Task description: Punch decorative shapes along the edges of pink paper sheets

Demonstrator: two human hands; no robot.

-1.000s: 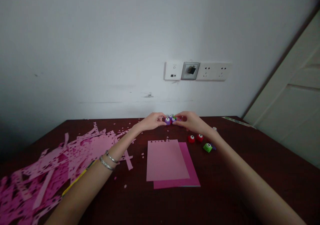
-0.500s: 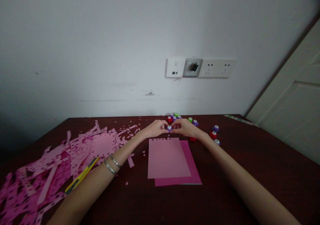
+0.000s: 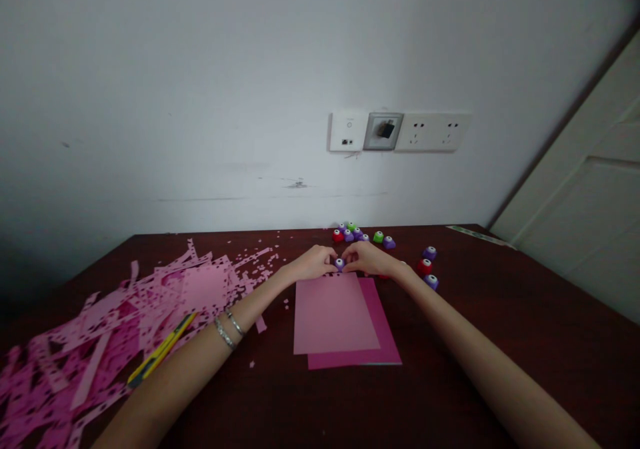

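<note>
A small purple craft punch (image 3: 340,264) with a white and dark round top sits at the far edge of a light pink paper sheet (image 3: 335,319). From its left side the fingers of my left hand (image 3: 316,262) close on it. My right hand (image 3: 369,260) grips the same punch from the right. Dark punched shapes run along the sheet's far edge, partly hidden by my fingers. Under the light sheet, a darker pink sheet (image 3: 387,356) sticks out to the right and at the near side.
Cut, punched pink strips (image 3: 120,322) are heaped at the left, with a yellow utility knife (image 3: 163,349) by my forearm. Small paper bits (image 3: 260,266) lie scattered. More punches (image 3: 350,234) stand near the wall, several others (image 3: 425,266) at right. A ruler-like strip (image 3: 480,236) lies far right.
Both hands have brought the purple punch slightly nearer, from just beyond the light pink sheet onto its far edge. The camera view has shifted a little.
</note>
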